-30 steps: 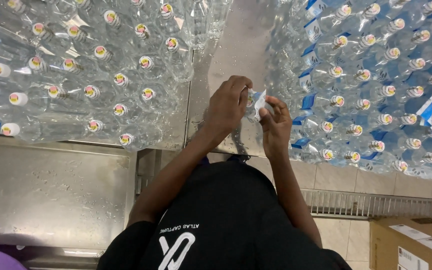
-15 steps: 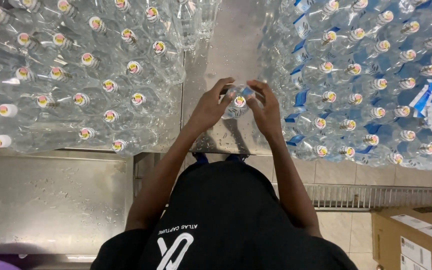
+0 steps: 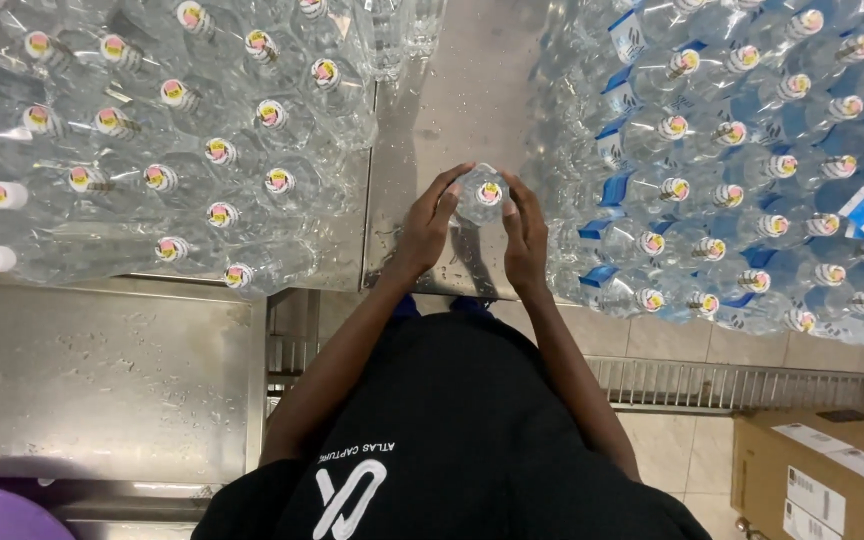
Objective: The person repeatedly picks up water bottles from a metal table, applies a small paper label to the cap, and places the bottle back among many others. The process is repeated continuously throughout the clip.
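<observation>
Both hands are wrapped around one clear plastic bottle (image 3: 482, 195) that stands upright on the steel table (image 3: 452, 100), in the bare strip between two large groups of bottles. The left hand (image 3: 430, 222) curls around the bottle's left side, fingers spread and closed on it; the right hand (image 3: 524, 232) presses on its right side, also gripping it. The bottle's cap faces up between the fingertips. To the left stand unlabelled bottles (image 3: 182, 150) with capped tops; to the right stand bottles with blue labels (image 3: 732, 170), packed close together. Water drops lie on the table near the hands. A cardboard box (image 3: 822, 480) sits on the floor at lower right, beside a floor grate (image 3: 732, 380).
</observation>
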